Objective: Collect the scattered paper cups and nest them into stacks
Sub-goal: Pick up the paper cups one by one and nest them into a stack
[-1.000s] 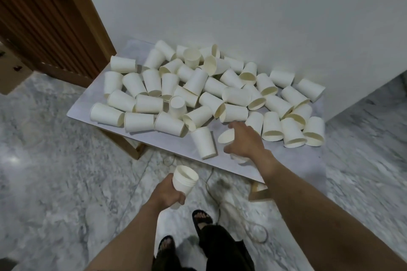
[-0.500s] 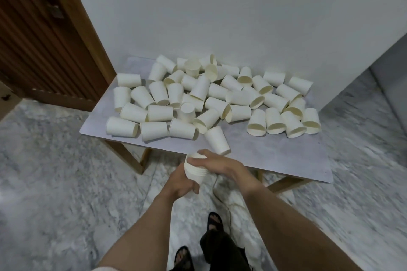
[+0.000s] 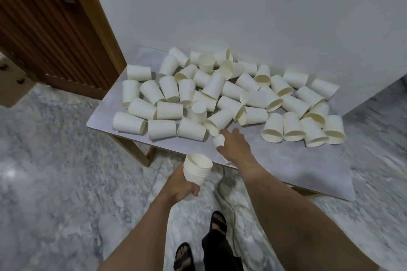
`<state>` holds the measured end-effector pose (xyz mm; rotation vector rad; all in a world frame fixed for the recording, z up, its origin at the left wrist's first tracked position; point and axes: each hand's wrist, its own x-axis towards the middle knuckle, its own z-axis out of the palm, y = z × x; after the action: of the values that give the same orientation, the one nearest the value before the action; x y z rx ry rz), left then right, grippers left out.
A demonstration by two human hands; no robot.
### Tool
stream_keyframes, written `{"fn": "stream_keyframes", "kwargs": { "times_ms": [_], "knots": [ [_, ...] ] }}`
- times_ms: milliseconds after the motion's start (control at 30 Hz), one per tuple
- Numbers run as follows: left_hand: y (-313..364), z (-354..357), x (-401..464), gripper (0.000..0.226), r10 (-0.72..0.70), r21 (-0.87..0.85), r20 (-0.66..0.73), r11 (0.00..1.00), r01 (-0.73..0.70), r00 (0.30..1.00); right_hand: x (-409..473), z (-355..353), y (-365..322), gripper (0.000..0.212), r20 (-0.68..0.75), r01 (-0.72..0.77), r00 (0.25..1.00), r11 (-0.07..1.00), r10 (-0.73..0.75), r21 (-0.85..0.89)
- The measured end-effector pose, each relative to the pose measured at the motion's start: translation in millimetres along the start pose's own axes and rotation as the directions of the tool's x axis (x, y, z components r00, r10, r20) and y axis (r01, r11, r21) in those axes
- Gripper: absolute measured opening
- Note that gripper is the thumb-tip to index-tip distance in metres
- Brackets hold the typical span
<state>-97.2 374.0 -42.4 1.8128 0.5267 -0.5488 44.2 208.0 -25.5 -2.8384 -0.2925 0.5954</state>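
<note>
Several white paper cups (image 3: 169, 110) lie scattered on their sides across a low grey table (image 3: 286, 160) against the wall. My left hand (image 3: 181, 186) is below the table's front edge, shut around a nested stack of cups (image 3: 197, 168) held upright. My right hand (image 3: 234, 146) reaches over the front edge. Its thumb and fingers close around a single cup (image 3: 218, 140) lying near the front of the pile, and most of that cup is hidden under the hand.
A brown wooden door (image 3: 44, 28) stands to the left of the table, with a cardboard box (image 3: 11, 86) beside it. A white wall backs the table. My sandalled feet (image 3: 218, 222) and a cable (image 3: 233, 202) are on the marble floor below.
My right hand has left the stack in my left hand and reached forward onto the table to a single cup. The stack has dropped slightly lower and to the left.
</note>
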Motion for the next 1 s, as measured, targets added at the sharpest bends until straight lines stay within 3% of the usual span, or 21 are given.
{"fn": "stream_keyframes", "kwargs": {
  "times_ms": [167,300,433,500,567,633,700,767,900,933,1000],
  "knots": [
    [-1,-2,0,0.049,-0.022,-0.018,-0.021,1.0,0.022,1.0,-14,20,3,0.048,0.026,-0.083,0.996,0.996,0.082,0.021],
    [-18,-3,6,0.052,-0.08,0.001,-0.018,0.997,0.08,0.997,-16,3,6,0.048,0.071,-0.192,0.981,0.937,0.179,0.292],
    [-30,-4,3,0.063,-0.103,0.009,-0.026,0.995,0.103,0.994,-19,-40,-5,0.059,0.139,-0.22,0.975,0.652,0.174,0.726],
    [-27,-8,-2,0.06,-0.078,0.033,-0.011,0.996,0.078,0.997,-24,-57,-18,0.068,0.189,-0.237,0.971,0.531,0.144,0.813],
    [-21,-13,-8,0.052,-0.048,0.058,0.002,0.997,0.048,0.999,-31,-64,-34,0.076,0.216,-0.241,0.97,0.486,0.108,0.84],
    [-16,-22,-11,0.057,-0.024,0.064,-0.006,0.998,0.024,1.0,-41,-61,-54,0.073,0.241,-0.234,0.969,0.523,0.056,0.82],
    [-12,-31,-14,0.068,0.009,0.088,-0.026,0.996,-0.007,1.0,-52,-50,-74,0.07,0.316,-0.222,0.949,0.662,-0.023,0.715],
    [-12,-37,-13,0.083,0.058,0.045,-0.031,0.997,-0.057,0.998,-60,-33,-92,0.08,0.448,-0.228,0.891,0.786,-0.069,0.575],
    [-23,-48,-9,0.097,0.115,-0.032,-0.034,0.993,-0.116,0.993,-59,-15,-116,0.105,0.613,-0.259,0.779,0.823,-0.133,0.506],
    [-25,-49,-10,0.093,0.104,-0.047,-0.048,0.993,-0.106,0.993,-55,-16,-118,0.099,0.609,-0.238,0.777,0.819,-0.163,0.522],
    [-27,-55,-10,0.078,0.057,-0.088,-0.063,0.994,-0.063,0.996,-41,-22,-121,0.079,0.473,-0.156,0.864,0.804,-0.17,0.574]
  ]
}}
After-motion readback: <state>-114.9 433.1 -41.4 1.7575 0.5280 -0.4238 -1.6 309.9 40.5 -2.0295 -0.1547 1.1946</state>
